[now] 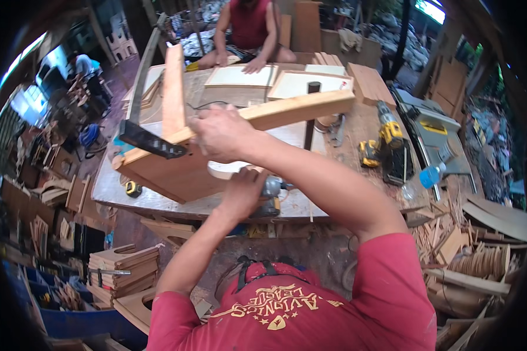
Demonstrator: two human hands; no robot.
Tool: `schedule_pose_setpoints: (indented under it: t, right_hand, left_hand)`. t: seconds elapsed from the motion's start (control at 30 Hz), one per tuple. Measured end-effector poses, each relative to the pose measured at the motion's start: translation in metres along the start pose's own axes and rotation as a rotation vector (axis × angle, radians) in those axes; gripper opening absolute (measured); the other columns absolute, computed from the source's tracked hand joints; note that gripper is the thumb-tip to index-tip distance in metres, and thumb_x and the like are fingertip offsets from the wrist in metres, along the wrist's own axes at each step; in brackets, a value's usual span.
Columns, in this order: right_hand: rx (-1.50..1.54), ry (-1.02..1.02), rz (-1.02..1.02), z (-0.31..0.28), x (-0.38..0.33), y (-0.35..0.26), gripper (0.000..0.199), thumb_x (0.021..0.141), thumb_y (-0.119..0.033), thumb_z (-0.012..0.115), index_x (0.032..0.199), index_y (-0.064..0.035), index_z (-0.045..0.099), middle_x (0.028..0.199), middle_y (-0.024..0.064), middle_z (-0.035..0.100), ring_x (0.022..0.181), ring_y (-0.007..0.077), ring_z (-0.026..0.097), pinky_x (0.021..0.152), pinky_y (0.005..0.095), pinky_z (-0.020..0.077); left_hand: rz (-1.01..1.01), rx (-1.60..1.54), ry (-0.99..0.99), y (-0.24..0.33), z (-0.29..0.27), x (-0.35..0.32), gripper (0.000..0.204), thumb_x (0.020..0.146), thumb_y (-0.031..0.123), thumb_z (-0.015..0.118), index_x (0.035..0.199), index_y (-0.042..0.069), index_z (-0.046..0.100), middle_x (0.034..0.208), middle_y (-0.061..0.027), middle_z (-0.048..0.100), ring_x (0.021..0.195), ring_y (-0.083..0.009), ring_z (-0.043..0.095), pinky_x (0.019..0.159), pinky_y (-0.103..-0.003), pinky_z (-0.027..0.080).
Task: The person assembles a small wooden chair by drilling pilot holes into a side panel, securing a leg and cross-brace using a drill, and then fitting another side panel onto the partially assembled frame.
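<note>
- Two bare hands on one wooden piece [181, 177], a panel with a rail along its top, sitting on the counter [348, 155] right under the right hand and reaching out to both sides of it.
- Right hand [222, 133]: curled mostly closed over the rail, got hold of it.
- Left hand [244, 192]: just below the right one, fingers bent beside a pale curved edge [221, 168]. Can't tell how tightly it's closed or if it's gripping anything.
- One upright plank [174, 90] beyond the right hand, a bit left. One black clamp head [152, 141] left of that hand.
- One dark upright bar [309, 136] right of the right hand, partly behind the rail.
- One grey power tool [272, 187] just right of the left hand, half covered, so no clue what kind.
- Two yellow-and-black tools [389, 130] well right of the right hand; the smaller one's hard to make out.
- One tape measure [133, 189] well left of the left hand.
- One co-worker [249, 32] beyond the right hand, head cut off by the top edge, both hands by a pale panel [234, 77].
</note>
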State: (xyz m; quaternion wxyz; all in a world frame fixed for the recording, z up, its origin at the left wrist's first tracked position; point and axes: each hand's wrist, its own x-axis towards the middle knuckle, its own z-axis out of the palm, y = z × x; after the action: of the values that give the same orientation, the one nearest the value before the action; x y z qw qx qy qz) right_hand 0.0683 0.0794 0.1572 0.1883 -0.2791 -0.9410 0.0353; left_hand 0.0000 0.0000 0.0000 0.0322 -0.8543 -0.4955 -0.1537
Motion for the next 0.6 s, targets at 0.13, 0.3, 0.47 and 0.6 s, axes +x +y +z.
schedule_pose_setpoints:
  t: [0.13,0.3,0.47,0.6]
  right_hand:
    - [0.020,0.066,-0.025,-0.003,0.001,0.000,0.034,0.098,-0.032,0.064,0.117,-0.0039,0.070,0.112,0.0170,0.072,0.114,0.0359,0.065,0.094,0.0568,0.0484]
    - [0.006,0.121,-0.052,0.002,-0.006,-0.001,0.032,0.096,-0.031,0.067,0.114,-0.0038,0.069,0.105,0.0150,0.072,0.107,0.0351,0.065,0.090,0.0563,0.0487]
    - [-0.049,0.076,-0.019,0.001,-0.005,-0.002,0.039,0.100,-0.030,0.063,0.131,-0.0072,0.066,0.110,0.0132,0.070,0.113,0.0328,0.063,0.093,0.0552,0.0459]
    - [-0.046,0.083,-0.032,0.002,-0.005,-0.001,0.039,0.098,-0.030,0.065,0.130,-0.0071,0.067,0.111,0.0125,0.071,0.111,0.0325,0.063,0.092,0.0527,0.0465]
  left_hand:
    - [0.003,0.009,0.020,0.000,-0.014,-0.005,0.082,0.071,0.028,0.090,0.140,0.006,0.051,0.129,-0.0199,0.057,0.121,-0.0403,0.056,0.101,-0.052,0.048]
    - [-0.025,-0.065,0.110,0.008,-0.023,-0.019,0.095,0.071,0.023,0.089,0.152,0.006,0.043,0.143,-0.0214,0.048,0.135,-0.0419,0.045,0.113,-0.055,0.039]
    - [-0.020,-0.373,0.369,0.004,-0.081,-0.076,0.050,0.081,0.015,0.083,0.127,0.002,0.067,0.124,-0.0187,0.068,0.119,-0.0352,0.065,0.107,-0.050,0.050]
    - [-0.483,-0.393,1.028,-0.054,-0.160,-0.116,0.011,0.097,0.002,0.062,0.098,-0.003,0.072,0.089,-0.0100,0.074,0.081,-0.0163,0.071,0.076,-0.030,0.056]
